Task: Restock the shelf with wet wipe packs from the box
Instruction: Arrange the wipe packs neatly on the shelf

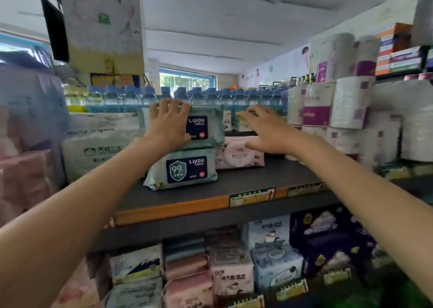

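**Seating the top pack**

On the shelf [246,181], two teal packs sit stacked, and the left hand [167,126] rests on the face of the upper pack [203,127], fingers [172,105] spread and curled over its back top edge. Right of that stack, the right hand [267,134] hovers with fingers loosely spread over a pink pack [236,157], which lies just beside the lower pack [182,169]; whether it touches the pink pack I cannot tell. No box is in view.

To do this well, I would press the upper pack back and down until its edges line up with the lower pack (soft packs slide easily), keeping the label facing forward. The right hand could steady the stack's right side while the left lets go.
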Motion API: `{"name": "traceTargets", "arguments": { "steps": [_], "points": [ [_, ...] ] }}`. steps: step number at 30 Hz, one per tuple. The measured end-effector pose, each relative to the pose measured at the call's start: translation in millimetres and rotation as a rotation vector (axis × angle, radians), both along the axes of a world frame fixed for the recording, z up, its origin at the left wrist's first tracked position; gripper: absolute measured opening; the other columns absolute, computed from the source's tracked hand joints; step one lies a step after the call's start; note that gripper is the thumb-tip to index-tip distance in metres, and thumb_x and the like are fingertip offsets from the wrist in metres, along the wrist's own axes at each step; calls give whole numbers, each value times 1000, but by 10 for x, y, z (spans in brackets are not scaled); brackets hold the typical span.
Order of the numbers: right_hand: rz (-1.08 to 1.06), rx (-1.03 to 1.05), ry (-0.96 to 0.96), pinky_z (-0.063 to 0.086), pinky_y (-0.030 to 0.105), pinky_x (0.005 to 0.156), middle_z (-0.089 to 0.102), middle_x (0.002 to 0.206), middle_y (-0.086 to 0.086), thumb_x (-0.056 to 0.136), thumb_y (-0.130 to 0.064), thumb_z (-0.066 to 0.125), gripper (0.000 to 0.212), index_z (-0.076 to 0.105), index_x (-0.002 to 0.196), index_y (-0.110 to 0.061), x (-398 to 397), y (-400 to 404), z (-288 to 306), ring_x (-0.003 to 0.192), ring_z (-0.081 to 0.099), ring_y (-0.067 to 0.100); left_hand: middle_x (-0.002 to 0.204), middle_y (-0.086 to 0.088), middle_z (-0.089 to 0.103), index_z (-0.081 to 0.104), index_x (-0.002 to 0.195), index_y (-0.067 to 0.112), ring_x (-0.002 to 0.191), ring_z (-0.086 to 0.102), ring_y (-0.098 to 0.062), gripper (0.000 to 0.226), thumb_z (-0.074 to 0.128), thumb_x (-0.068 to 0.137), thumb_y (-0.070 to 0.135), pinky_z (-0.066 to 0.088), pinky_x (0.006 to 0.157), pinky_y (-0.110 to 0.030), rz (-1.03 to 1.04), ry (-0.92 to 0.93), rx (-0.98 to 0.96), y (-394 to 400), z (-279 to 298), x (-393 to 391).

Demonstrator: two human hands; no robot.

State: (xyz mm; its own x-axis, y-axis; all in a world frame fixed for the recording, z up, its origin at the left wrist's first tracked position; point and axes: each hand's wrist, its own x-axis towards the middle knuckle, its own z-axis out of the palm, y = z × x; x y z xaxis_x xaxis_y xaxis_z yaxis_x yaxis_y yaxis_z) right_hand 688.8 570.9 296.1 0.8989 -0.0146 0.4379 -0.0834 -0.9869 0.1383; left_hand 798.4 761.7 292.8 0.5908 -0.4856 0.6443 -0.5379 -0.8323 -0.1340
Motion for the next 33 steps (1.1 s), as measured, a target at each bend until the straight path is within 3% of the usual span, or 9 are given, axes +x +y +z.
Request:
{"name": "traceTargets", "arguments": {
  "steps": [6,10,14,17,19,24,28,30,33],
  "points": [
    [-146,12,95,29,50,110,24,149,11,90,-34,54,64,25,145,-21,-508,132,-182,137,23,34,138,-13,35,34,135,12,130,30,-31,54,53,86,23,24,106,-45,-263,-9,-60,-353,-149,-613],
    [-379,111,319,42,33,92,48,133,12,91,-36,54,53,40,135,-11,-1306,-164,-387,112,49,24,135,-14,42,34,133,9,125,40,-33,51,51,89,28,29,103,-49,-577,140,1,-1011,-351,-1321],
    [-642,264,405,42,31,92,54,129,8,91,-36,53,48,45,133,-13,-2661,-518,-875,114,52,25,130,-12,50,37,131,9,117,50,-31,50,54,89,30,42,96,-47,-927,314,362,-1681,-962,-2233],
    [-819,479,478,40,29,92,57,121,0,94,-32,50,42,46,132,-14,-3888,-611,-1449,120,50,26,128,-16,48,42,128,6,118,49,-33,45,52,89,27,43,96,-46,-1126,302,586,-2091,-1571,-3083],
    [-990,597,508,39,27,91,53,129,3,95,-33,48,45,43,136,-13,-4718,-544,-1845,121,49,23,131,-18,48,44,128,5,121,47,-33,44,52,90,26,42,99,-44,-1222,311,718,-2310,-1955,-3735],
    [-1350,973,537,48,43,89,61,116,21,95,-24,50,39,51,125,0,-6727,-143,-2858,106,59,37,123,-14,54,52,120,10,114,53,-31,33,51,89,23,45,94,-40,-1510,300,963,-2472,-2829,-5476],
    [-1470,1148,558,43,31,84,58,109,12,94,-21,51,37,51,125,-3,-7822,347,-3522,101,56,26,125,-10,53,51,123,14,116,52,-29,34,50,90,22,43,95,-39,-1677,342,1129,-2367,-3433,-6728],
    [-1479,1201,611,39,28,88,56,119,12,93,-23,52,38,50,126,-4,-8181,522,-3899,112,52,24,123,-9,52,50,122,15,114,52,-30,33,48,90,23,43,95,-41,-1705,372,1226,-2296,-3757,-7237],
    [-1499,1297,670,39,34,95,55,129,15,92,-22,52,36,54,122,-1,-8586,684,-4473,118,50,31,127,-9,51,50,123,14,116,52,-29,34,49,90,23,44,94,-41,-1724,396,1358,-2140,-4247,-7771]
  ]
}}
